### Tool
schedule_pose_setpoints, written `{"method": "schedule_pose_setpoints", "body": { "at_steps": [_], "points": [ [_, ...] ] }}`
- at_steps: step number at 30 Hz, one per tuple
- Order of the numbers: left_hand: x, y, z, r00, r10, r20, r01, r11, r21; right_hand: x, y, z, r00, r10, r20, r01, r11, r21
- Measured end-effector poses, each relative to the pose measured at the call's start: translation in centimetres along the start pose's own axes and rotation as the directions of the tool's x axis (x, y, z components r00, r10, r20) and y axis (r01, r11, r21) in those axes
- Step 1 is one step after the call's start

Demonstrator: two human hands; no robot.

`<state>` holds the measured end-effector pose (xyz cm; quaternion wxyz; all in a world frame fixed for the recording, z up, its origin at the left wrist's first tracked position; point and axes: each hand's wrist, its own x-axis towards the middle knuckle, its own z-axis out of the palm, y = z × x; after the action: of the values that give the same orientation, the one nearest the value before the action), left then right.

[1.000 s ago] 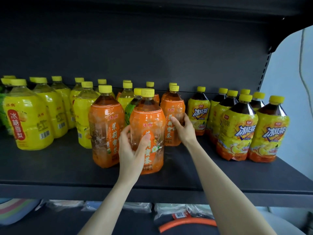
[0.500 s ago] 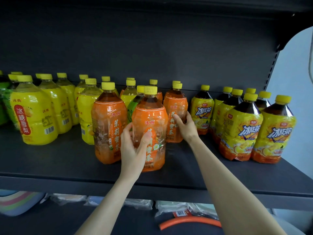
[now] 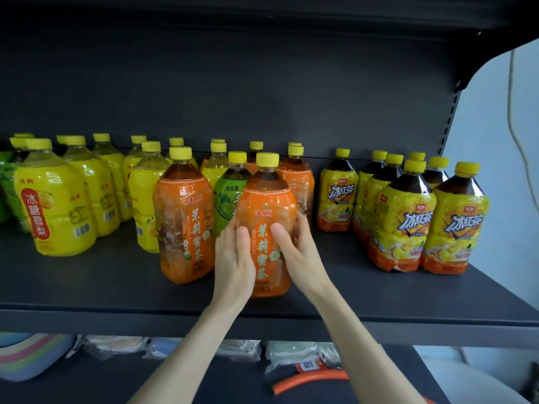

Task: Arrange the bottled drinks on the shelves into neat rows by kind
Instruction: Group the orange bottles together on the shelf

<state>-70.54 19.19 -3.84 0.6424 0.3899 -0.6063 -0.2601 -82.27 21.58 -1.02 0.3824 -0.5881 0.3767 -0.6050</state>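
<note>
An orange-labelled tea bottle (image 3: 267,217) stands near the front of the dark shelf (image 3: 110,284). My left hand (image 3: 234,258) grips its left side and my right hand (image 3: 294,246) grips its right side. A second orange bottle (image 3: 183,225) stands just to its left, and a third orange bottle (image 3: 297,176) behind to the right. A green-labelled bottle (image 3: 229,196) is wedged between them. Yellow pear-drink bottles (image 3: 55,211) fill the left. Iced-tea bottles (image 3: 402,223) with dark liquid stand in rows on the right.
The shelf's back panel is dark. The right shelf edge ends near a pale wall (image 3: 501,158). On the lower shelf lie wrapped packages (image 3: 239,349), an orange hose-like item (image 3: 309,380) and pastel bowls (image 3: 32,357).
My right hand left the orange bottle at the back and came forward onto the right side of the front orange bottle. That bottle now sits a little farther right.
</note>
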Motion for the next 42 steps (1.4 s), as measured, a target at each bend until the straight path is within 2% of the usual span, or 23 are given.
{"method": "schedule_pose_setpoints", "body": {
  "at_steps": [3,6,11,15,20,36,42],
  "points": [
    [0.2,0.5,0.3,0.997,0.049,-0.061,-0.041,0.99,0.134,0.2,0.2,-1.1,0.998,-0.012,-0.063,0.009,0.998,-0.054],
    [1.3,0.2,0.4,0.98,0.168,-0.109,-0.142,0.966,0.214,0.6,0.5,-2.3,0.994,-0.017,-0.105,0.005,0.994,-0.106],
    [2.8,-0.6,1.0,0.967,0.237,-0.097,-0.191,0.92,0.342,2.3,1.2,-3.9,0.987,0.004,-0.161,-0.024,0.992,-0.123],
    [2.9,-1.5,1.1,0.956,0.273,-0.105,-0.22,0.907,0.358,3.8,1.6,-4.3,0.984,0.045,-0.171,-0.071,0.986,-0.149],
    [3.0,-1.8,1.1,0.947,0.308,-0.094,-0.25,0.888,0.385,5.1,1.8,-4.4,0.974,0.053,-0.22,-0.118,0.948,-0.294],
    [3.1,-2.2,1.2,0.947,0.314,-0.074,-0.255,0.87,0.422,5.5,2.2,-4.4,0.97,0.012,-0.244,-0.09,0.945,-0.315],
    [2.8,-1.7,0.8,0.95,0.31,-0.03,-0.258,0.839,0.478,5.1,2.0,-4.1,0.956,0.002,-0.294,-0.123,0.911,-0.393]
  ]
}}
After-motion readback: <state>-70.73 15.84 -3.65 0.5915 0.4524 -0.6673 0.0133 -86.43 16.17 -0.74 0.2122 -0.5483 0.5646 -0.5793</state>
